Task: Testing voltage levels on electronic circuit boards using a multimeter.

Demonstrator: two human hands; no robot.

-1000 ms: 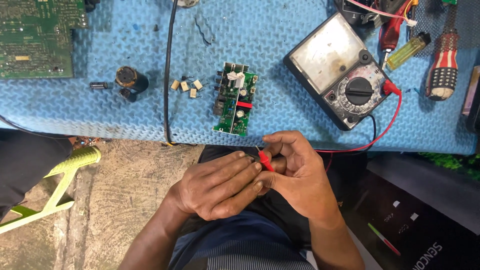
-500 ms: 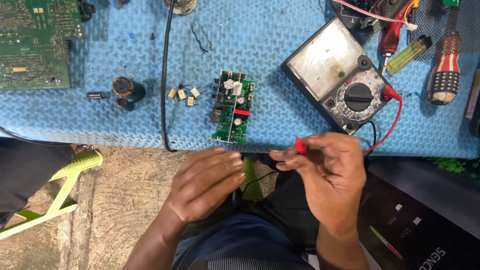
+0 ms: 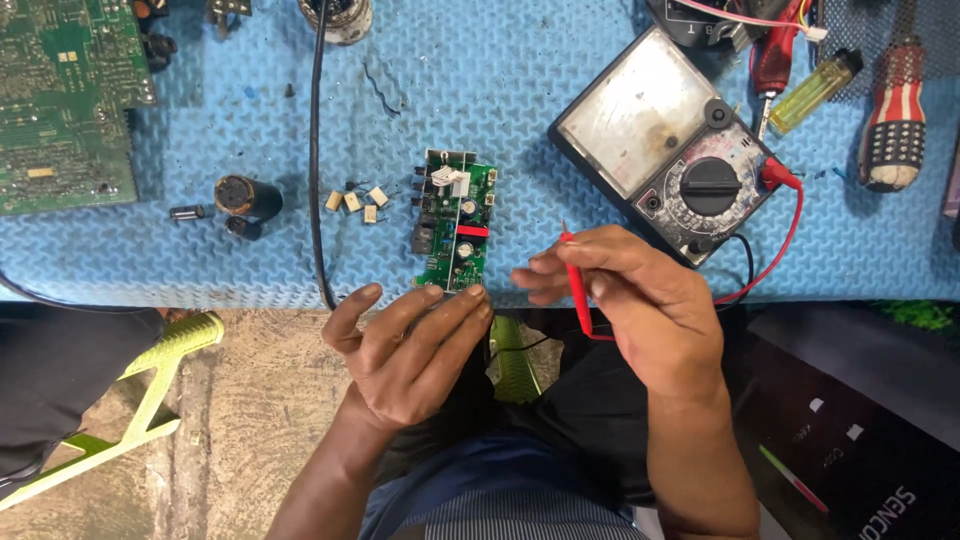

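Green and small, the circuit board [image 3: 455, 222] lies lengthwise near the blue mat's [image 3: 520, 110] front edge, the left hand's [image 3: 405, 350] spread, empty fingertips touching its near end, while the right hand [image 3: 640, 300], just beside, pinches a red probe [image 3: 576, 280].
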